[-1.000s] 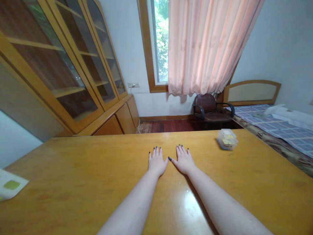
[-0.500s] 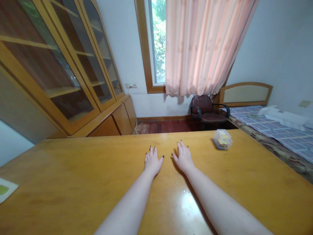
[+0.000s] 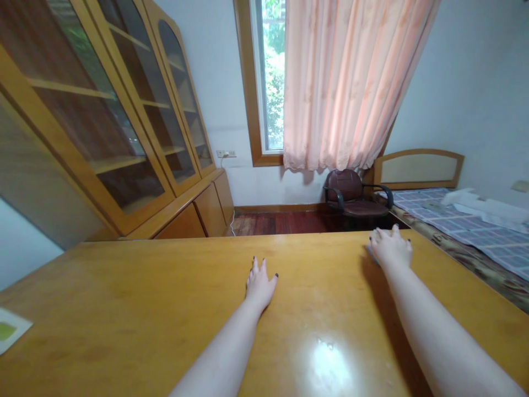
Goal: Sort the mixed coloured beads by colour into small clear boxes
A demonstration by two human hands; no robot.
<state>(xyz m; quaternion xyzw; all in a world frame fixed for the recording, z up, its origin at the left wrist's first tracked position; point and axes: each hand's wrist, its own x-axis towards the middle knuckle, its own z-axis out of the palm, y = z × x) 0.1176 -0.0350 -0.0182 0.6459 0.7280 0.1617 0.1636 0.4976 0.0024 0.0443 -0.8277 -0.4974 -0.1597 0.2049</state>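
My left hand [image 3: 260,286] lies flat on the wooden table [image 3: 144,298], fingers stretched out and holding nothing. On the right, near the table's far edge, my right hand [image 3: 390,248] is over a small clear plastic box [image 3: 373,256]. Its fingers are spread and slightly bent above the box. Most of the box is hidden under the hand, with only a bluish lower edge showing at the left. Whether the fingertips touch it, I cannot tell.
A white card with a green patch [image 3: 12,329] lies at the table's left edge. Beyond the table stand a glass-door cabinet [image 3: 177,187], a dark red armchair [image 3: 351,193] and a bed with a checked cover [image 3: 467,220]. Pink curtains [image 3: 347,82] hang by the window.
My right hand has moved right from the table's middle to over the plastic box, which it now mostly covers. My left hand has stayed in place. The view has tilted slightly.
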